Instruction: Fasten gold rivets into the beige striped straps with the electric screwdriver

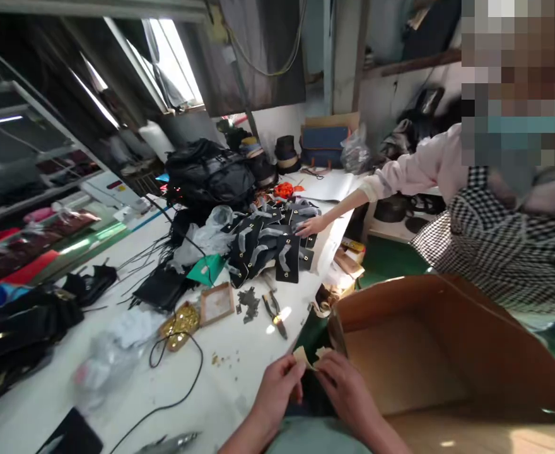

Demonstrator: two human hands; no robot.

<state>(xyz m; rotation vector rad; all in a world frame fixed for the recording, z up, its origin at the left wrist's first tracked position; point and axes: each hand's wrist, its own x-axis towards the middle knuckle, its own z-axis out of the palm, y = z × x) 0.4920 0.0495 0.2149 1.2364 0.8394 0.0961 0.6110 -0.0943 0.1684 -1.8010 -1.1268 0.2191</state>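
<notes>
My left hand [280, 386] pinches one end of a small tan strip [302, 358] just past the table's front edge. The strip's other end is between the fingers of my right hand [341, 381], close beside the left. Pliers [275, 314] lie on the white table [221, 384], a little beyond my hands. Left of them are small dark metal pieces [248, 305], a shallow box [217, 304] and a tray of gold-coloured parts [181, 325]. Farther back lies a pile of black pieces [263, 243] with small clasps.
A large open cardboard box [410, 347] stands right of my hands. Across the table's right edge, a person in a checked apron [495, 246] reaches a hand [313, 226] onto the black pile. A black cord [183, 398] curls over the table's left part.
</notes>
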